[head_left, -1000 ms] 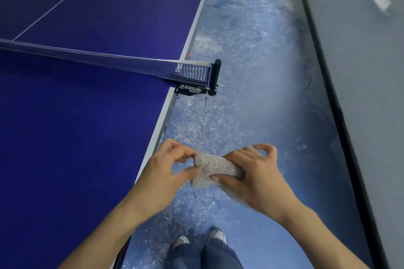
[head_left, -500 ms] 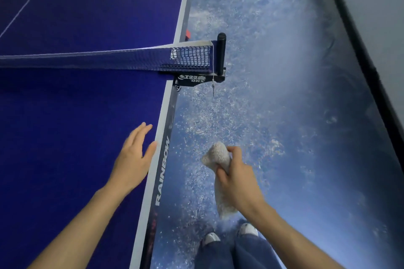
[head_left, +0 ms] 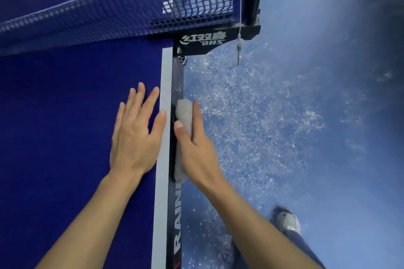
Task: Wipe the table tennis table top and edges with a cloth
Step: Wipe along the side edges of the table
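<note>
left hand [head_left: 135, 137] flat on blue table [head_left: 65, 116] | right hand [head_left: 194, 148] apparently pinching cloth [head_left: 184, 113] against side edge [head_left: 176, 203]

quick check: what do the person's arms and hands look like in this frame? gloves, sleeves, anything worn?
Both are bare. The left hand and right hand wear no gloves, and no rings, watch or wristband show. Both forearms are uncovered to the frame's lower edge, so no sleeves appear. No markings are visible on them.
</note>
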